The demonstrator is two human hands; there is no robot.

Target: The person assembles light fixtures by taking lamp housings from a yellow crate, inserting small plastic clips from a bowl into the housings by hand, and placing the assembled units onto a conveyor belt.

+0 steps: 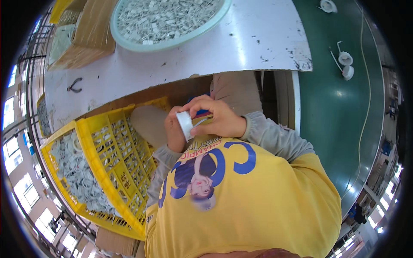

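Observation:
Close in front of my yellow shirt, a white round cup-like plastic part is held on edge between my two hands. My left hand grips it from the left side, its fingers partly hidden behind the rim. From the right, my right hand has its fingers curled over the top and the thumb against the lower part of the piece. A short pale wire curves out of the part beside my right thumb; whether the fingers pinch it cannot be made out.
A yellow crate of white parts stands at my left. The white table ahead bears a light-green basin of small white pieces, a cardboard box and pliers. Several white wired parts lie on the green conveyor belt at right.

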